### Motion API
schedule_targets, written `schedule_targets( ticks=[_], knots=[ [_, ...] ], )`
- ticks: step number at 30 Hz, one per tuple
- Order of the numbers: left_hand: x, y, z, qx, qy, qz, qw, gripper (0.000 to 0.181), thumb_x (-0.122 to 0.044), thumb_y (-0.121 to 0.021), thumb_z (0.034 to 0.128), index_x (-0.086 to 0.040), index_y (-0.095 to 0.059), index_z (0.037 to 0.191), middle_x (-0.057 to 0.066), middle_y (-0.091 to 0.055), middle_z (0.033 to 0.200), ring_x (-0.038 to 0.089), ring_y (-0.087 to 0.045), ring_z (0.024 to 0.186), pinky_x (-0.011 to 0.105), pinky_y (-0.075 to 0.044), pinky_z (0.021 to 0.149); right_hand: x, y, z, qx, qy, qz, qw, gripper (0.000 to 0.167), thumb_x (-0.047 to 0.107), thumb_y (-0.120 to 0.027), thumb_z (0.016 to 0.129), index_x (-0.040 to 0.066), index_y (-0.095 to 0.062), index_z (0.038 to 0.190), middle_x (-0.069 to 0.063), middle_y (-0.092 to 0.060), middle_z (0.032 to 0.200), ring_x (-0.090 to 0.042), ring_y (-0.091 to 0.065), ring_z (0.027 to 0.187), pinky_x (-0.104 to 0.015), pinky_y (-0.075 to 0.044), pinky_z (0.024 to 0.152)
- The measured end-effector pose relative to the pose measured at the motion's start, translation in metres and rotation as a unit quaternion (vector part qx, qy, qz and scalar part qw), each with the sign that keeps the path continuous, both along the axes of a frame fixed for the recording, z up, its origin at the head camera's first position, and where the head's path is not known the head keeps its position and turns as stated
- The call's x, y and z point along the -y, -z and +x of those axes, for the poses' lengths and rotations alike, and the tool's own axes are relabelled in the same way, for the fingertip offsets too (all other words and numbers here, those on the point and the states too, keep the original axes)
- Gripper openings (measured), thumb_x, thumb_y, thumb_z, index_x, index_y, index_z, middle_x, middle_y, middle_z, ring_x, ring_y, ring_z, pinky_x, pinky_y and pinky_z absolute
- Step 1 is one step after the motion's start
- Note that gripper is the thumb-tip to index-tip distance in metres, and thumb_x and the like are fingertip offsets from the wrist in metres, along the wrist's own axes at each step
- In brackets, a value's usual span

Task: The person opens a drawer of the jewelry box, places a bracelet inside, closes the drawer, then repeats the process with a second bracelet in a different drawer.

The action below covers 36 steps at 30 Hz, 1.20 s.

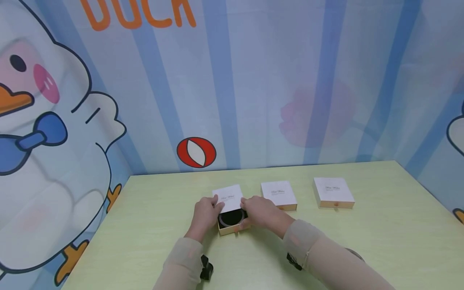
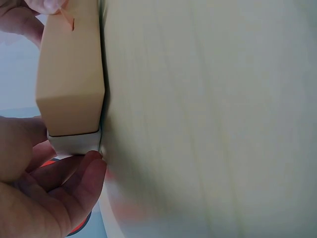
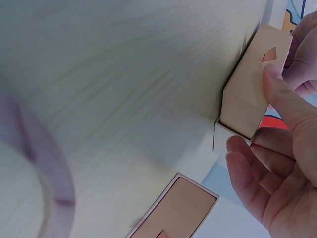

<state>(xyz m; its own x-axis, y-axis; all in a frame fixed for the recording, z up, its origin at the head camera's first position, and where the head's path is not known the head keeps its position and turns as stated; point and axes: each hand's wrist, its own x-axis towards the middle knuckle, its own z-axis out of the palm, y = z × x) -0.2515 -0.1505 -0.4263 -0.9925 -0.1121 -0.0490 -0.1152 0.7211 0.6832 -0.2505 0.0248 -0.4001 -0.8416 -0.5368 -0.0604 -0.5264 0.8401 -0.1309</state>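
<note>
A small drawer box (image 1: 227, 198) with a white sleeve and tan drawer stands partly pulled out on the table. Inside the drawer (image 1: 227, 230), a grey ring shape (image 1: 232, 218) lies against a black interior. My left hand (image 1: 205, 213) grips the sleeve's left side, its fingertips low on the white wall in the left wrist view. From the other side, my right hand (image 1: 264, 211) holds the box. Its thumb (image 3: 277, 87) presses the tan drawer front beside the ribbon tab (image 3: 270, 54), while the other fingers curl near the sleeve's side.
Two similar white boxes stand shut to the right, one close by (image 1: 279, 194) and one farther off (image 1: 333, 192). A curved greyish band (image 3: 54, 163) lies on the table (image 1: 145, 241), mostly hidden behind my right forearm in the head view. A printed cloth (image 1: 250, 88) hangs behind.
</note>
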Motion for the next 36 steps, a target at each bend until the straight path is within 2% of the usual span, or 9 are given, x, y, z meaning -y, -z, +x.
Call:
schedule_targets(
  ticks=[4, 9, 15, 22, 24, 31, 36],
  knots=[
    [0.0003, 0.0005, 0.0000, 0.002, -0.002, 0.000, 1.0000, 0.044, -0.024, -0.060, 0.0934, -0.003, -0.053, 0.132, 0.011, -0.053, 0.137, 0.019, -0.052, 0.118, 0.033, -0.045, 0.080, 0.0002, 0.0005, 0.0001, 0.001, 0.002, -0.001, 1.0000, 0.056, 0.047, -0.075, 0.072, 0.010, -0.065, 0.113, -0.007, -0.068, 0.108, -0.013, -0.054, 0.072, -0.030, -0.046, 0.062],
    [0.0001, 0.0002, 0.0000, 0.002, -0.003, 0.000, 1.0000, 0.044, -0.023, -0.060, 0.0936, -0.003, -0.053, 0.132, 0.011, -0.053, 0.137, 0.018, -0.052, 0.112, 0.032, -0.044, 0.079, 0.0007, 0.0012, -0.0004, 0.007, 0.004, -0.003, 1.0000, 0.056, 0.047, -0.074, 0.074, 0.010, -0.065, 0.115, -0.009, -0.063, 0.124, -0.013, -0.051, 0.071, -0.029, -0.043, 0.061],
    [0.0001, 0.0006, 0.0005, -0.004, 0.001, -0.003, 1.0000, 0.043, -0.023, -0.060, 0.0934, -0.003, -0.053, 0.131, 0.012, -0.053, 0.136, 0.019, -0.053, 0.114, 0.032, -0.045, 0.078, 0.0015, 0.0011, -0.0006, 0.002, 0.001, -0.012, 0.9999, 0.045, 0.047, -0.074, 0.074, 0.012, -0.068, 0.101, -0.009, -0.061, 0.129, -0.013, -0.048, 0.070, -0.028, -0.040, 0.059],
    [-0.0001, 0.0004, 0.0011, -0.007, -0.001, -0.005, 1.0000, 0.043, -0.023, -0.060, 0.0934, -0.003, -0.053, 0.131, 0.012, -0.054, 0.136, 0.021, -0.052, 0.119, 0.032, -0.045, 0.080, 0.0021, -0.0014, 0.0005, 0.009, 0.009, -0.026, 0.9996, 0.035, 0.044, -0.075, 0.074, 0.012, -0.067, 0.087, -0.007, -0.066, 0.115, -0.013, -0.045, 0.065, -0.027, -0.038, 0.055],
    [-0.0004, 0.0006, 0.0009, -0.007, -0.001, -0.006, 1.0000, 0.043, -0.023, -0.060, 0.0934, -0.003, -0.053, 0.131, 0.012, -0.054, 0.136, 0.020, -0.053, 0.116, 0.032, -0.044, 0.079, 0.0021, -0.0016, 0.0006, 0.009, 0.009, -0.025, 0.9996, 0.034, 0.043, -0.075, 0.074, 0.012, -0.068, 0.087, -0.006, -0.066, 0.115, -0.013, -0.045, 0.065, -0.026, -0.038, 0.055],
    [-0.0006, -0.0001, 0.0007, -0.005, 0.001, -0.005, 1.0000, 0.044, -0.023, -0.060, 0.0936, -0.003, -0.053, 0.131, 0.012, -0.053, 0.137, 0.019, -0.052, 0.116, 0.033, -0.044, 0.080, 0.0024, 0.0009, -0.0005, -0.002, 0.005, -0.015, 0.9999, 0.039, 0.045, -0.074, 0.075, 0.011, -0.070, 0.095, -0.008, -0.060, 0.130, -0.013, -0.048, 0.069, -0.027, -0.039, 0.056],
    [-0.0004, -0.0005, 0.0007, -0.003, 0.001, -0.007, 1.0000, 0.044, -0.023, -0.059, 0.0938, -0.003, -0.053, 0.132, 0.011, -0.053, 0.137, 0.021, -0.051, 0.121, 0.034, -0.045, 0.084, 0.0033, 0.0016, -0.0012, -0.005, 0.008, -0.013, 0.9999, 0.040, 0.045, -0.074, 0.075, 0.011, -0.070, 0.096, -0.007, -0.064, 0.123, -0.013, -0.048, 0.070, -0.027, -0.039, 0.057]
  ],
)
